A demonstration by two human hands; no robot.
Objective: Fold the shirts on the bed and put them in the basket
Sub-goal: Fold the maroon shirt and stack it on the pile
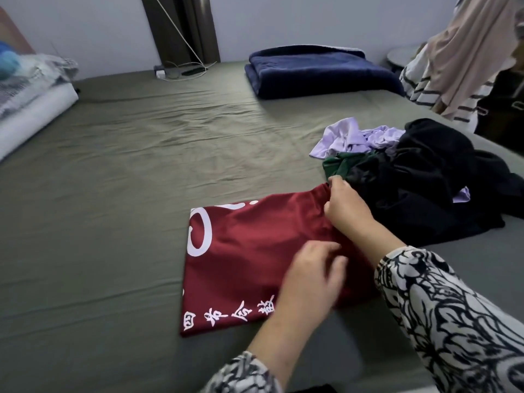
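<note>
Head view shows the red shirt (241,259) lying flat on the bed (113,165), its long axis running away from the person. Both hands work its right edge: the right hand (347,207) pinches the far corner, nearest the clothes pile (411,171); the left hand (312,275), fingers loosely curled, rests on the cloth nearer. No basket shows.

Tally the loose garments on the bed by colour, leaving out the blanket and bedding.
Red shirt, partly folded under both hands: 1
Lilac garment: 1
Dark green garment: 1
Black clothing, one heap, pieces not separable: 1
Total: 4
</note>
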